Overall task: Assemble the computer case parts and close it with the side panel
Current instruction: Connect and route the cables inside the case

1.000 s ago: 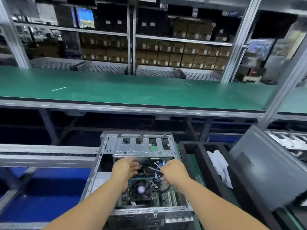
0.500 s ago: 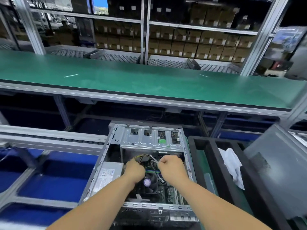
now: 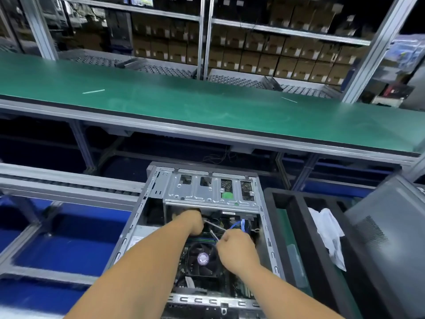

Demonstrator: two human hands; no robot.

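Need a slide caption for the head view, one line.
Both hands, left and right, grip thin cables inside the open case, above the CPU fan; side panel off at right.

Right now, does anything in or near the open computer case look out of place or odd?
Two things: loose wires stretch between both hands above the fan, not tucked away, and a crumpled white cloth lies in the black tray beside the case. No damage shows.

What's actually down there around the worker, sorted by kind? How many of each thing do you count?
Hands: 2, left hand and right hand, both on thin wires
Open computer case: 1
CPU cooler fan: 1
Blue cable: 1
White cloth: 1
Grey side panel: 1
Total: 7
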